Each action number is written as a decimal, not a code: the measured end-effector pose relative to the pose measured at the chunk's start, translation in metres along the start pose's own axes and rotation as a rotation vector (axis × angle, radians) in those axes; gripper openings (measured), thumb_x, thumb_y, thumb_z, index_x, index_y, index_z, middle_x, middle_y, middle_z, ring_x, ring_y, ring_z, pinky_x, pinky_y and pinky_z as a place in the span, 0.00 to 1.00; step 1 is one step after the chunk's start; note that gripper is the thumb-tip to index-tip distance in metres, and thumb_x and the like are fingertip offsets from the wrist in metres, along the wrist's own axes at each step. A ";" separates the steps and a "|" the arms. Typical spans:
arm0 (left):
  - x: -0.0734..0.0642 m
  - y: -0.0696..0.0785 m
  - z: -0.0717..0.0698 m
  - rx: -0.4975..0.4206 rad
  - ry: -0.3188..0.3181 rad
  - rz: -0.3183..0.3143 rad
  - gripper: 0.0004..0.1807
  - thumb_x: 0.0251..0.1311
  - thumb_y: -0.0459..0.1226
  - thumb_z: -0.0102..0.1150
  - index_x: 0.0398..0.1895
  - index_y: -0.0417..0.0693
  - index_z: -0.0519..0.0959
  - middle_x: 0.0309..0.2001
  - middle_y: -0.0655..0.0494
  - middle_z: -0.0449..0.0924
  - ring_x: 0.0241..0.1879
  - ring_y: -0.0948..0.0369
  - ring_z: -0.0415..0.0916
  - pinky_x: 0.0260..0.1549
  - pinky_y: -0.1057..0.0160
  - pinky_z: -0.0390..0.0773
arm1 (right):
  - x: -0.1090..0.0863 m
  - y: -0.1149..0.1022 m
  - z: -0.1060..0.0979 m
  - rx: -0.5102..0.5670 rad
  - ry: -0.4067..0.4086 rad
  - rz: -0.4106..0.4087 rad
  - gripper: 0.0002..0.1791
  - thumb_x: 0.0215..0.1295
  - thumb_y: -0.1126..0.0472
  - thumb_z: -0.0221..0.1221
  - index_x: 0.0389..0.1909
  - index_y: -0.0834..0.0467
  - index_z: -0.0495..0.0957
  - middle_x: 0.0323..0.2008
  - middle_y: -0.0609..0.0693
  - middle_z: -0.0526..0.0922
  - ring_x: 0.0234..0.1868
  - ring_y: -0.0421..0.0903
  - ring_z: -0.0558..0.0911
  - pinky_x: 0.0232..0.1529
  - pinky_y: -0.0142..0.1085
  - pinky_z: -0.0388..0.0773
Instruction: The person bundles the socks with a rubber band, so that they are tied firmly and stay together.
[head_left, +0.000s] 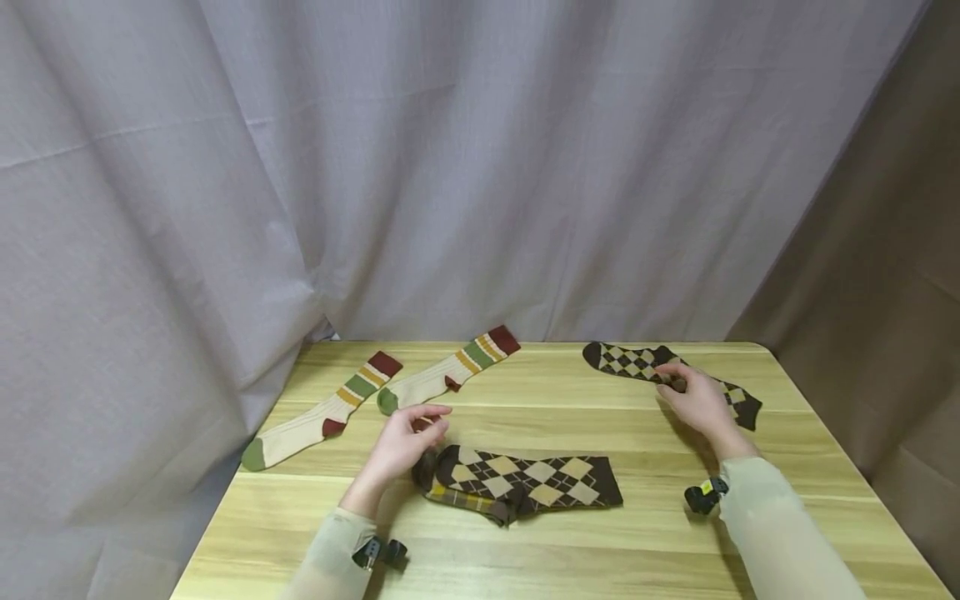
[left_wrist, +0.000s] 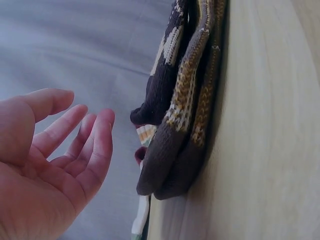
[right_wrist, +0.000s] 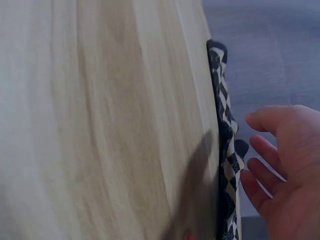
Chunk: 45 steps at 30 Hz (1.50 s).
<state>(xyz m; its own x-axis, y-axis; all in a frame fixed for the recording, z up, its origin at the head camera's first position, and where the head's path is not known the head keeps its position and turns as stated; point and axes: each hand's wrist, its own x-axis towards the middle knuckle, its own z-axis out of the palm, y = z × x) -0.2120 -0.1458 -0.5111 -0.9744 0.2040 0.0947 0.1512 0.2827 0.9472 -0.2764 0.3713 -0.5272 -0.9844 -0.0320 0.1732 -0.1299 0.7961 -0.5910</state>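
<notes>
Here's the left hand (head_left: 401,442), hanging just beside the toe end of a stack of socks, fingers loosely bent and thumb parted from them, with a clear gap to the fabric in the left wrist view. And over at the far right, the right hand (head_left: 697,404) hovers by the dark argyle sock (head_left: 628,362), fingers relaxed, thumb apart; whether a fingertip touches the knit, I cannot tell. That sock lies near the back edge, its dark toe to the left and its cuff out to the right, past the hand. Back to the stack, front and centre: a brown-and-cream argyle sock (head_left: 566,483) on top, cuff to the right, with a brown-and-mustard plaid layer (head_left: 465,498) peeking out below it. Further out left, two cream striped socks lie slantwise, side by side: one on the outside (head_left: 300,429), the other (head_left: 427,379) nearer the middle, both with green toes and maroon cuffs. All of it on a wood-grain table (head_left: 562,567), a grey curtain (head_left: 450,167) hanging behind.
</notes>
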 end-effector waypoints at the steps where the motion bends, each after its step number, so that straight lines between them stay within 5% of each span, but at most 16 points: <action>1: 0.000 -0.001 0.001 0.006 0.006 -0.002 0.17 0.70 0.31 0.68 0.59 0.34 0.85 0.39 0.48 0.86 0.36 0.44 0.84 0.34 0.55 0.86 | 0.002 0.001 0.000 -0.017 0.002 -0.004 0.23 0.77 0.59 0.62 0.68 0.65 0.77 0.65 0.75 0.76 0.61 0.75 0.76 0.56 0.70 0.73; 9: -0.001 -0.004 0.007 0.027 0.018 -0.016 0.15 0.70 0.27 0.65 0.57 0.33 0.85 0.39 0.41 0.84 0.37 0.36 0.82 0.31 0.60 0.83 | 0.009 0.006 0.000 -0.087 -0.135 -0.030 0.30 0.76 0.59 0.62 0.73 0.68 0.71 0.65 0.79 0.74 0.64 0.79 0.73 0.60 0.73 0.70; 22: -0.001 -0.005 0.005 0.004 -0.051 0.009 0.18 0.71 0.35 0.68 0.60 0.35 0.85 0.39 0.49 0.85 0.35 0.52 0.83 0.34 0.59 0.85 | 0.005 -0.015 0.030 -0.113 -0.166 -0.162 0.28 0.72 0.63 0.66 0.70 0.66 0.76 0.66 0.73 0.77 0.68 0.76 0.71 0.70 0.72 0.56; 33: 0.009 0.002 0.009 0.013 -0.082 0.022 0.16 0.73 0.33 0.66 0.59 0.34 0.84 0.39 0.43 0.85 0.33 0.57 0.81 0.33 0.63 0.83 | -0.004 -0.053 0.048 -0.059 -0.236 -0.253 0.26 0.71 0.63 0.69 0.68 0.63 0.80 0.67 0.69 0.78 0.70 0.74 0.71 0.71 0.71 0.61; 45: 0.031 -0.001 0.018 0.149 -0.155 0.080 0.17 0.71 0.35 0.67 0.59 0.36 0.86 0.42 0.53 0.86 0.36 0.59 0.82 0.31 0.64 0.83 | -0.016 -0.090 0.064 -0.007 -0.354 -0.355 0.24 0.71 0.64 0.68 0.67 0.59 0.81 0.65 0.63 0.81 0.66 0.68 0.76 0.67 0.67 0.69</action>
<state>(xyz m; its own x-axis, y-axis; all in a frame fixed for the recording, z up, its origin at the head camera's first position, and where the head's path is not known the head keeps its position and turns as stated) -0.2393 -0.1227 -0.5151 -0.9227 0.3700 0.1085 0.2613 0.3931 0.8816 -0.2564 0.2614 -0.5267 -0.8595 -0.5041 0.0841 -0.4649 0.7028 -0.5384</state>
